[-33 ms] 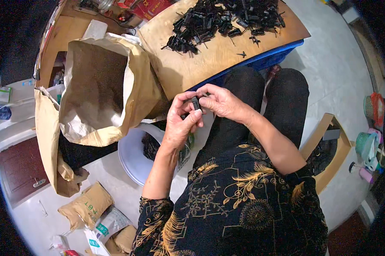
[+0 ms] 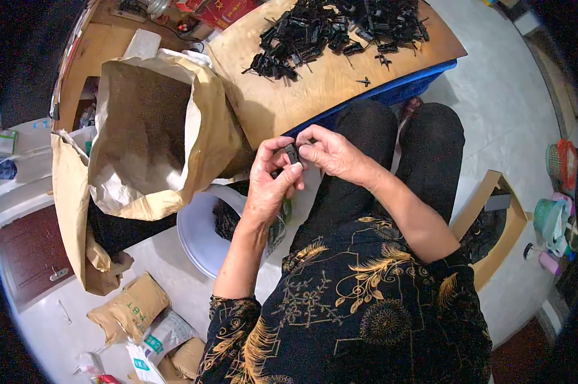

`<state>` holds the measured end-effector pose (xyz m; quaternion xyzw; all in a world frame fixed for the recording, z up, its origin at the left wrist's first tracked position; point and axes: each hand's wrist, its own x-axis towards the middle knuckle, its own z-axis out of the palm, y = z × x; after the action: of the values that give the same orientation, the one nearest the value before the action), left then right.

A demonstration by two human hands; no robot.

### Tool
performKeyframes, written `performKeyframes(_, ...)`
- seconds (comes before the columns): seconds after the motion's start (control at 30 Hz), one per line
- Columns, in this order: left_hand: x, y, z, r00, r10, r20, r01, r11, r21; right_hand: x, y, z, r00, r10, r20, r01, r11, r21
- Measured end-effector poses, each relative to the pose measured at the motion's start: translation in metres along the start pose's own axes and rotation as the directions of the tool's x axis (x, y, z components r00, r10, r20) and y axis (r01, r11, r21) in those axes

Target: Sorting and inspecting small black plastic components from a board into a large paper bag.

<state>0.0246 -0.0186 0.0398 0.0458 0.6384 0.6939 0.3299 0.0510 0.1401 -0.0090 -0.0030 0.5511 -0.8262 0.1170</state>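
My left hand (image 2: pixel 271 184) and my right hand (image 2: pixel 332 153) meet above my lap, and their fingertips pinch one small black plastic part (image 2: pixel 292 155) between them. A pile of similar black plastic parts (image 2: pixel 340 29) lies on a wooden board (image 2: pixel 295 96) just beyond my hands. A few single pieces lie loose near the board's near edge. Directly below my left hand stands a pale round basin (image 2: pixel 196 233) with dark parts inside it.
The board rests on a blue crate (image 2: pixel 423 83). A big open brown paper sack (image 2: pixel 148 128) stands at my left. A cardboard box (image 2: pixel 493 217) with dark pieces sits at my right, with small filled bags (image 2: pixel 132 307) on the floor at lower left.
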Motion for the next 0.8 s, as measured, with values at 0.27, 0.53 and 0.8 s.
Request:
performKeyframes(0.27, 0.015, -0.001, -0.005, 0.992, 0.076, -0.101, -0.053, 0.976, 0.213, 0.005, 0.011, -0.001, 0.999, -0.039, -0.037, 0.031, 0.982, -0.185)
performKeyframes(0.53, 0.026, -0.007, -0.010, 0.988, 0.135, -0.076, -0.099, 0.928, 0.359, 0.007, 0.001, 0.002, 0.994, -0.079, -0.073, 0.052, 0.945, -0.324)
performKeyframes(0.8, 0.034, -0.010, -0.016, 0.992, 0.124, -0.003, -0.105, 0.854, 0.509, 0.010, 0.005, 0.001, 0.987, -0.144, -0.068, 0.099, 0.890, -0.445)
